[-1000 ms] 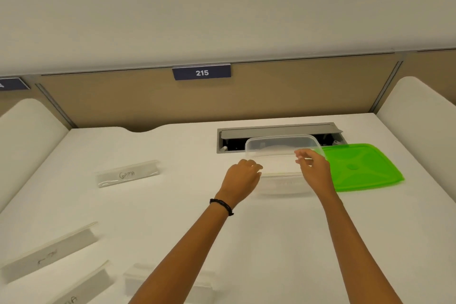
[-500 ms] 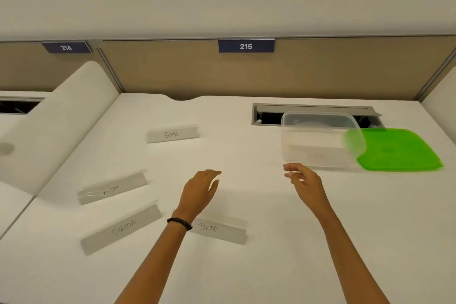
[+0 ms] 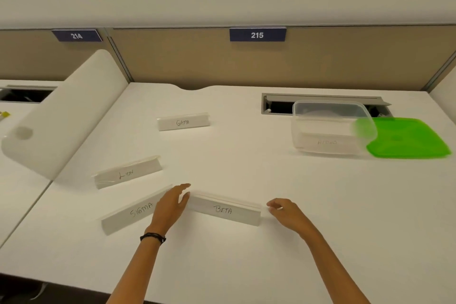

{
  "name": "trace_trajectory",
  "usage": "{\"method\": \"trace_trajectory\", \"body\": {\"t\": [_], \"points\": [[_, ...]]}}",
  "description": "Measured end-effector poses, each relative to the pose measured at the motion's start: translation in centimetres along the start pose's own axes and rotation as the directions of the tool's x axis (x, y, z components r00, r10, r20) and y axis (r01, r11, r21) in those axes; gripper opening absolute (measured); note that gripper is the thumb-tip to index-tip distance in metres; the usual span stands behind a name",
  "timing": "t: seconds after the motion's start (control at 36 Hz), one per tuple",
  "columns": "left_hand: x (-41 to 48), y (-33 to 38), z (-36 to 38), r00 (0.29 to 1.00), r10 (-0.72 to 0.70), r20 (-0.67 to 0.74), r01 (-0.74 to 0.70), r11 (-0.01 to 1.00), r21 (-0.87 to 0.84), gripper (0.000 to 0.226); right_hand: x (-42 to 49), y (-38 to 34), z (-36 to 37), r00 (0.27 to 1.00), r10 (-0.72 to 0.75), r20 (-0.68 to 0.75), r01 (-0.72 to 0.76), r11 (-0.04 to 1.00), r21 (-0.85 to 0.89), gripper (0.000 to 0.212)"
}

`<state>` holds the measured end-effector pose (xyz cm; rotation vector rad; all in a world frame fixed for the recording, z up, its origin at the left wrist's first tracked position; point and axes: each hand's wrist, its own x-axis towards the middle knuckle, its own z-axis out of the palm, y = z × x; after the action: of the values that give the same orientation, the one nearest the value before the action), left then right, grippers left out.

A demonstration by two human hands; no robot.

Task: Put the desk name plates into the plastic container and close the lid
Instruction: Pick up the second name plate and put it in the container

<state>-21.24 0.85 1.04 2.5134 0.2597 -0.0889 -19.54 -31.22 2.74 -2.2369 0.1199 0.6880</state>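
Near the front edge of the desk (image 3: 246,266), about the middle, the BETA name plate (image 3: 223,210) is flanked by both hands. The left hand (image 3: 170,205) is held flat at its left end, fingers straight and nothing grasped, with a black wristband (image 3: 153,238) seen on that wrist. The right hand (image 3: 287,212) is parked at the right end with fingers loosely curled. Tbh it can't be told whether the plate is being pinched or only touched there.

The SIGMA name plate (image 3: 128,216) is partly covered by the left hand, and the LION name plate (image 3: 127,173) is set just behind it toward the left edge. The GAMA name plate (image 3: 183,122) is found further back, well apart from those.

Toward the back right corner, the clear plastic container (image 3: 328,128) is left open in front of the cable slot (image 3: 278,103). One name plate (image 3: 325,142) is seen inside it, writing too faint to be read. The green lid (image 3: 409,138) is laid flat just beside it on the right.
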Motion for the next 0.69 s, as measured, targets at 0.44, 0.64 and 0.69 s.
{"method": "trace_trajectory", "body": {"t": [0.44,0.64,0.69], "points": [[-1.3,-0.1,1.2,0.989,-0.134,0.068,0.147,0.956,-0.253,0.03,-0.8,-1.9,2.9,0.998,0.06,0.011,-0.06,0.998,-0.034,0.034],[-1.4,0.5,1.7,0.982,-0.153,0.114,0.183,0.928,-0.325,0.035,-1.1,-2.8,3.3,0.998,0.058,0.033,-0.058,0.998,0.008,0.038],[-1.2,0.7,1.6,0.981,-0.149,0.12,0.182,0.925,-0.333,0.035,-1.1,-3.1,3.1,0.998,0.059,0.035,-0.059,0.998,-0.002,0.038]]}}
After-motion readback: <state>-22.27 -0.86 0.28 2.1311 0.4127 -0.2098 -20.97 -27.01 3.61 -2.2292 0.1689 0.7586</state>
